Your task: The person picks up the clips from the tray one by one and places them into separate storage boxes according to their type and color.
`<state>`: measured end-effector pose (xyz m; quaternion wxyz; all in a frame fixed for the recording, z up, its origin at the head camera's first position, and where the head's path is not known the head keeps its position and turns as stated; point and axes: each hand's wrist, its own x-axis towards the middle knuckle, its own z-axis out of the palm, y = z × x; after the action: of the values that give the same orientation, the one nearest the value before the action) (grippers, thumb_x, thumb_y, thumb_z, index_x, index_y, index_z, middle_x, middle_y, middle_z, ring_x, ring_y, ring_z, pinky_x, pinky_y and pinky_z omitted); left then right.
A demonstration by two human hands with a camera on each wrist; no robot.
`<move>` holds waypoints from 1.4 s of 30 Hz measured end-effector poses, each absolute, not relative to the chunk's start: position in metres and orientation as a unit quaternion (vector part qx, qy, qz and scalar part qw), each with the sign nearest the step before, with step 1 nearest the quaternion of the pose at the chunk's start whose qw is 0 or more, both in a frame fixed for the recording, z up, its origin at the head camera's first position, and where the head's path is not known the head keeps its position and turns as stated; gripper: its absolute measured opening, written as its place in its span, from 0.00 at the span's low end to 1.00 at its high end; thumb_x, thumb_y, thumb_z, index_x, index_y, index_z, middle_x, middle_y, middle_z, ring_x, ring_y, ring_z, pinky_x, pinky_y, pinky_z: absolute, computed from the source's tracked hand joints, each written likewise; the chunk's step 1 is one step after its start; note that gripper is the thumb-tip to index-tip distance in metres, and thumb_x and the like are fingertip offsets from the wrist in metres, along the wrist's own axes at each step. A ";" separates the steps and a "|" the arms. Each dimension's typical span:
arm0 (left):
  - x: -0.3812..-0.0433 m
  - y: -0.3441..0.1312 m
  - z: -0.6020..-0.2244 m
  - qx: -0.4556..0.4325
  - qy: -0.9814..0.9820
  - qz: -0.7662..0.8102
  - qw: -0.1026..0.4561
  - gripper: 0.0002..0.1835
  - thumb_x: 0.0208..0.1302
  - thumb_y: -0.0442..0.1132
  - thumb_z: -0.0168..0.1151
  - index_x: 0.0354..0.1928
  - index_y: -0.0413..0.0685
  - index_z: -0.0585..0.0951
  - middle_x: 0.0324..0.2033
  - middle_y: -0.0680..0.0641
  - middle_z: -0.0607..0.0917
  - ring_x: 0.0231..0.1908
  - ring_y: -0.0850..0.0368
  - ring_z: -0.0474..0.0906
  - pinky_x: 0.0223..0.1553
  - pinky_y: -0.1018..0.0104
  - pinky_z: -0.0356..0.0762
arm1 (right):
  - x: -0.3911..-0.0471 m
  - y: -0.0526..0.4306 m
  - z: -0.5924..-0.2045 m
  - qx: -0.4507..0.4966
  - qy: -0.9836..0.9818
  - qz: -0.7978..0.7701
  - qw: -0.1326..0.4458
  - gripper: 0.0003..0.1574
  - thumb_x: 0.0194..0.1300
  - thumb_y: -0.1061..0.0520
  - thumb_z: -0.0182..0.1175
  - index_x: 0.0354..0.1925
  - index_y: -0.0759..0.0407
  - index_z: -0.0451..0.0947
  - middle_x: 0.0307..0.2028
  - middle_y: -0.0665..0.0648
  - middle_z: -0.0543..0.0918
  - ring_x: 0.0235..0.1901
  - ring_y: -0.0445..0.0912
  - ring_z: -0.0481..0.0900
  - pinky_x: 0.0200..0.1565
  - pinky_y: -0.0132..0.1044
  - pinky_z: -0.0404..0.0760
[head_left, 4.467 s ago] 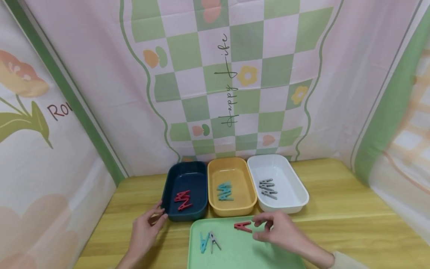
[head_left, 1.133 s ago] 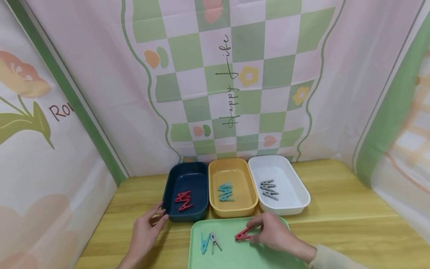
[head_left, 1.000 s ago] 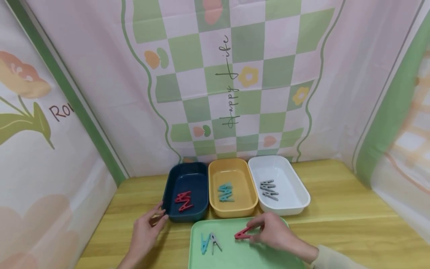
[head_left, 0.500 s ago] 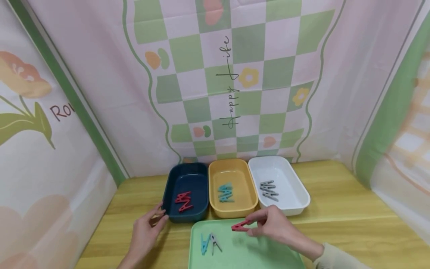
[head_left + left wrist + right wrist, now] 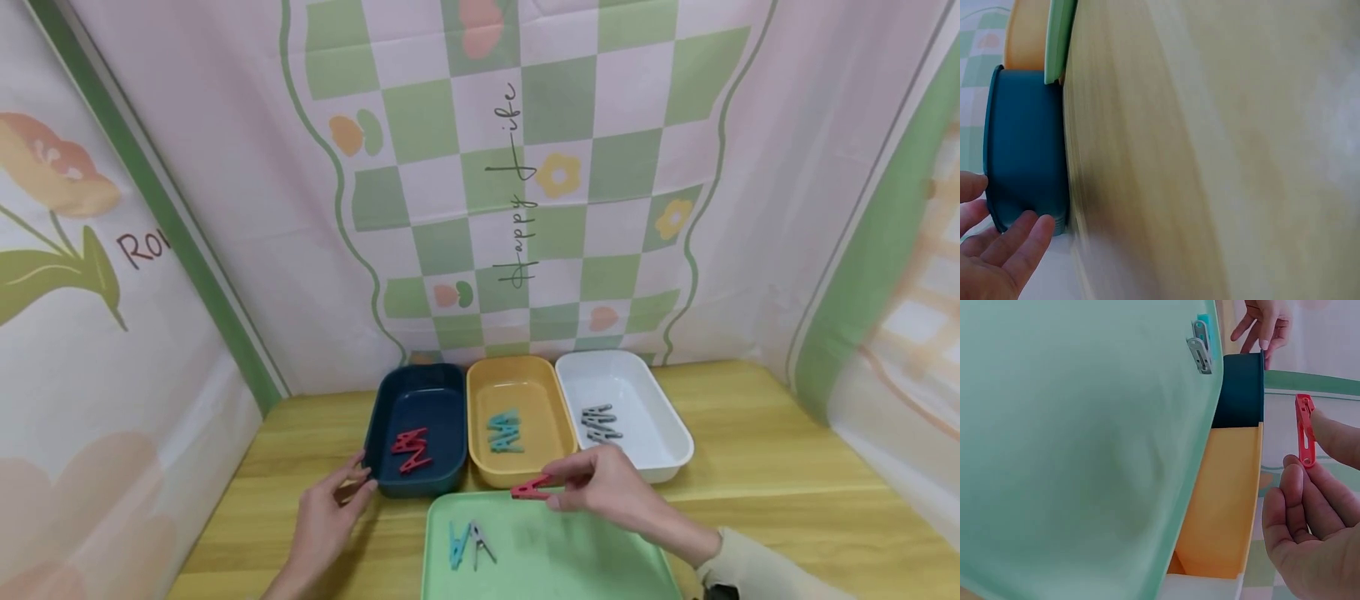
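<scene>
My right hand (image 5: 611,492) pinches a red clothespin (image 5: 531,488) between thumb and fingers, above the far edge of the green tray (image 5: 570,554). In the right wrist view the red clothespin (image 5: 1305,430) points away from the fingertips. My left hand (image 5: 326,517) touches the near left corner of the navy box (image 5: 420,482), fingers relaxed; the left wrist view shows fingertips against its wall (image 5: 1025,144). Inside that box lie red clothespins (image 5: 411,450). On the green tray a blue clothespin (image 5: 458,546) and a grey clothespin (image 5: 482,542) lie side by side.
A yellow box (image 5: 521,475) with teal clothespins (image 5: 505,432) stands against the navy one. To its right, a white box (image 5: 667,467) holds grey clothespins (image 5: 600,423). All stand on a wooden table (image 5: 780,483) before a patterned curtain (image 5: 555,242).
My right hand has taken the red clothespin, lifted it off the green tray and carried it toward the boxes. My left hand has stayed at the navy box.
</scene>
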<state>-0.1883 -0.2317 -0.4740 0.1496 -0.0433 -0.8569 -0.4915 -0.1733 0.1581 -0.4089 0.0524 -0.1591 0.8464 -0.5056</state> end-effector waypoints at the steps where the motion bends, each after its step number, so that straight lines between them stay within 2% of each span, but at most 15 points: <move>1: -0.188 -0.232 -0.474 -0.043 -0.857 -0.492 0.149 0.11 0.58 0.34 0.68 0.44 0.44 0.83 0.60 0.48 0.74 0.45 0.54 0.82 0.39 0.71 0.83 | -0.174 0.158 -0.408 -0.159 0.846 -0.506 0.053 0.26 0.42 0.55 0.77 0.43 0.60 0.84 0.32 0.53 0.86 0.29 0.48 0.79 0.28 0.33 0.82; 10: -0.188 -0.232 -0.474 -0.052 -0.855 -0.493 0.155 0.11 0.58 0.34 0.68 0.44 0.43 0.83 0.60 0.48 0.75 0.45 0.53 0.81 0.39 0.71 0.83 | -0.181 0.154 -0.398 -0.159 0.849 -0.501 0.049 0.26 0.44 0.54 0.76 0.43 0.59 0.84 0.33 0.55 0.86 0.30 0.48 0.79 0.28 0.33 0.82; 26: -0.187 -0.234 -0.475 -0.059 -0.850 -0.499 0.156 0.12 0.58 0.33 0.68 0.44 0.42 0.82 0.60 0.47 0.75 0.44 0.53 0.82 0.38 0.72 0.83 | -0.201 0.140 -0.380 -0.153 0.857 -0.491 0.032 0.25 0.46 0.52 0.76 0.44 0.58 0.85 0.34 0.52 0.86 0.30 0.46 0.78 0.28 0.34 0.79; 34: -0.188 -0.233 -0.477 -0.064 -0.842 -0.513 0.156 0.11 0.57 0.32 0.68 0.43 0.40 0.82 0.60 0.45 0.75 0.43 0.52 0.83 0.36 0.71 0.84 | -0.212 0.128 -0.377 -0.171 0.859 -0.483 0.018 0.23 0.46 0.54 0.76 0.43 0.57 0.85 0.29 0.51 0.84 0.25 0.47 0.74 0.22 0.33 0.74; 42: -0.188 -0.233 -0.476 -0.059 -0.848 -0.506 0.147 0.12 0.58 0.34 0.67 0.45 0.41 0.82 0.61 0.48 0.74 0.44 0.52 0.82 0.36 0.72 0.83 | -0.223 0.111 -0.373 -0.183 0.844 -0.503 0.040 0.22 0.48 0.55 0.75 0.43 0.57 0.85 0.38 0.56 0.86 0.32 0.47 0.81 0.30 0.37 0.83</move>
<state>-0.1882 -0.2328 -0.4755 0.1470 -0.0587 -0.8478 -0.5061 -0.2228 0.1106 -0.3725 0.0399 -0.1833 0.8440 -0.5025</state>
